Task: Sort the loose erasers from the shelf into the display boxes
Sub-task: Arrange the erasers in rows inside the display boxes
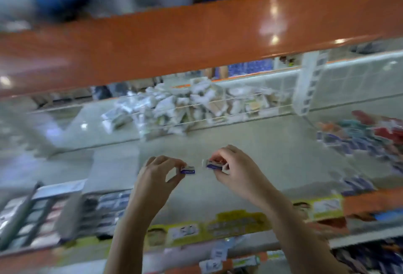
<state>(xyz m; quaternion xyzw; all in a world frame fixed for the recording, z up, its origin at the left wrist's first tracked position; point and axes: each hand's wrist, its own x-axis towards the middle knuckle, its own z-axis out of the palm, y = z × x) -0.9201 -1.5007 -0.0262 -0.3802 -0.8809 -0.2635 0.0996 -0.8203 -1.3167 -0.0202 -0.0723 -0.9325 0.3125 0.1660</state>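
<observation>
The picture is blurred by motion. My left hand pinches a small white eraser with a blue sleeve between thumb and fingertips. My right hand grips another blue-and-white eraser, and a further white piece shows under its fingers. Both hands hover above the pale shelf surface, the two erasers a short gap apart. A display box with rows of erasers stands at the shelf's front left, below my left wrist.
An orange shelf edge crosses overhead. A wire basket of white packets sits at the back. Colourful packs lie at the right. A grey tray stands at the front left. Yellow price labels line the front rail.
</observation>
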